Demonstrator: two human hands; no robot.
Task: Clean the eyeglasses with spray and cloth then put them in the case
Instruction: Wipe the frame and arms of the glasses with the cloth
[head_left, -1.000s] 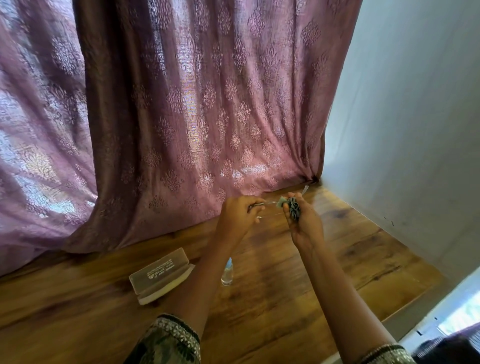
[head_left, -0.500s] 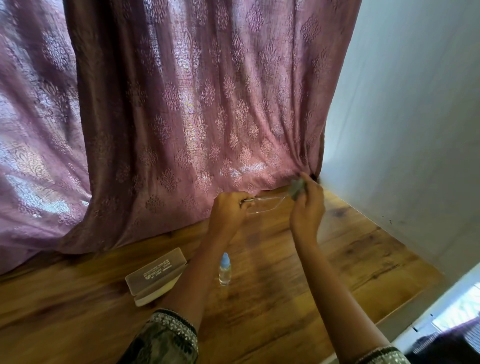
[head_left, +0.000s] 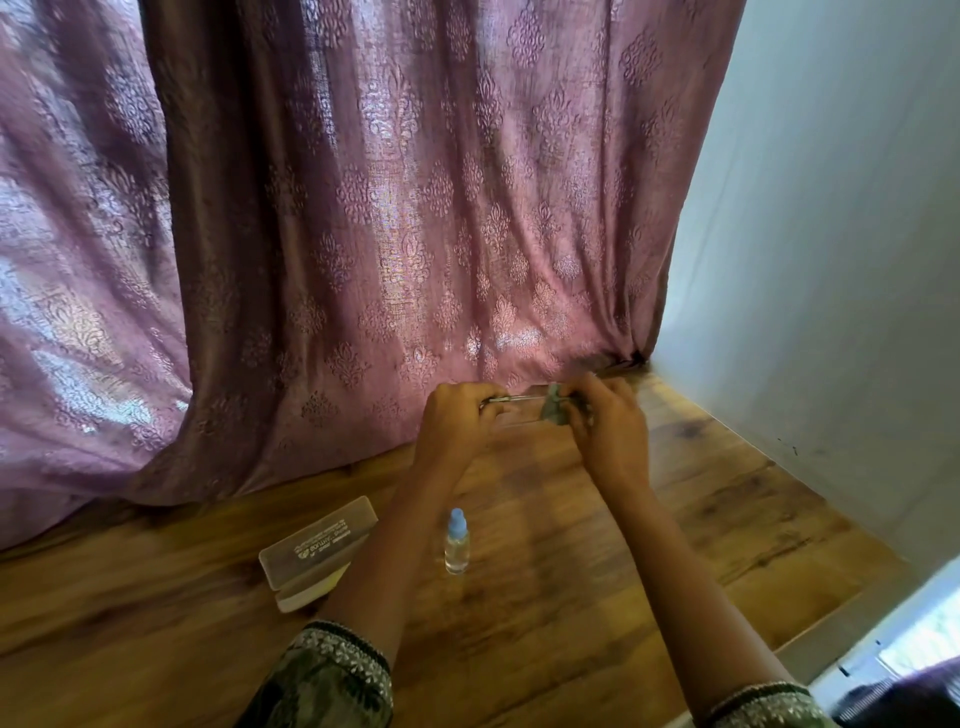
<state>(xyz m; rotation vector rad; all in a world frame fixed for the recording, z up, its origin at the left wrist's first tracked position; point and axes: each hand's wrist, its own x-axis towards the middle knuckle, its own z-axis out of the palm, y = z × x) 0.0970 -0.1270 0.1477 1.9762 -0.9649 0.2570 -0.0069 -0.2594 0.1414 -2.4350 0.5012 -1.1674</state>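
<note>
- The spray bottle (head_left: 457, 543) stands upright on the wooden surface (head_left: 597, 613) with its blue cap on, between the person's two forearms.
- Beyond the bottle, held up off the surface before the curtain (head_left: 415, 208), the eyeglasses (head_left: 519, 401) are thin, clear and blurred. Only the top bar and a faint lens edge show.
- The left hand (head_left: 457, 421), beyond the bottle, has its fingers curled, pinching one end of the eyeglasses. The fingertips are hidden behind the knuckles.
- The right hand (head_left: 608, 431), beyond and right of the bottle, pinches a crumpled grey cloth (head_left: 554, 409) onto the other end, which covers that lens.
- Left of the bottle lies the case (head_left: 317, 545), partly hidden by the left forearm. I cannot read the print on its lid.
</note>
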